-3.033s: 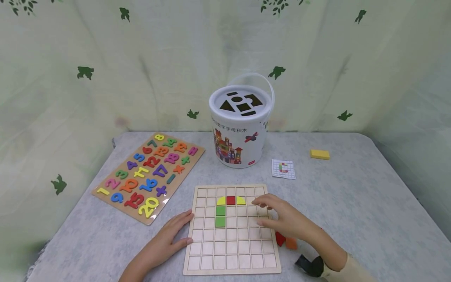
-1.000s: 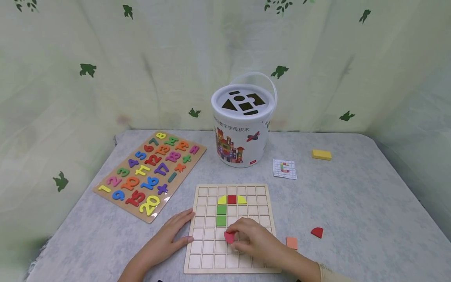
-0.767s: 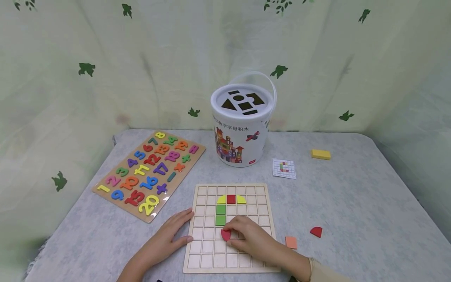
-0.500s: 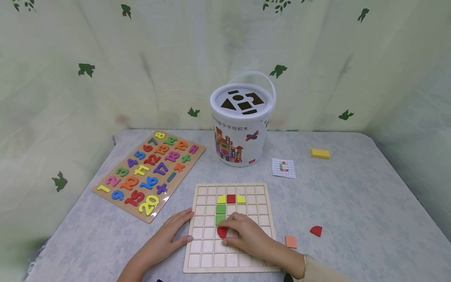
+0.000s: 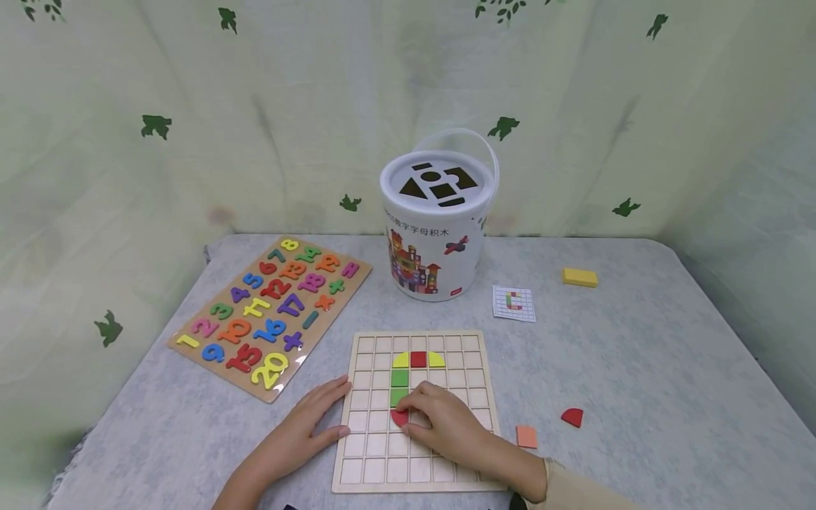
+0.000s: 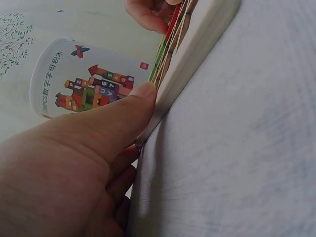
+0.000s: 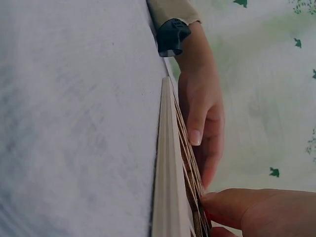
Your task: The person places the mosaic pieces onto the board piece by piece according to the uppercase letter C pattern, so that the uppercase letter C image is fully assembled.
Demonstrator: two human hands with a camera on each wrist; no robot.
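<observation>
I sit at a child's play corner, a home or nursery: around my grey table (image 5: 637, 368) hangs a pale curtain (image 5: 191, 106) printed with green leaves, and beside the toy-block bucket (image 5: 436, 227) lies a coloured number puzzle board (image 5: 270, 315).

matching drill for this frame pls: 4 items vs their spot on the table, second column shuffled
Items:
1. white bucket
2. number puzzle board
3. yellow block
4. orange square tile

Places:
A. just right of the grid board, near its lower corner
B. far right of the table, alone
C. behind the grid board, centre
D. left of the grid board, set at an angle

Pairs: 1-C, 2-D, 3-B, 4-A
</observation>
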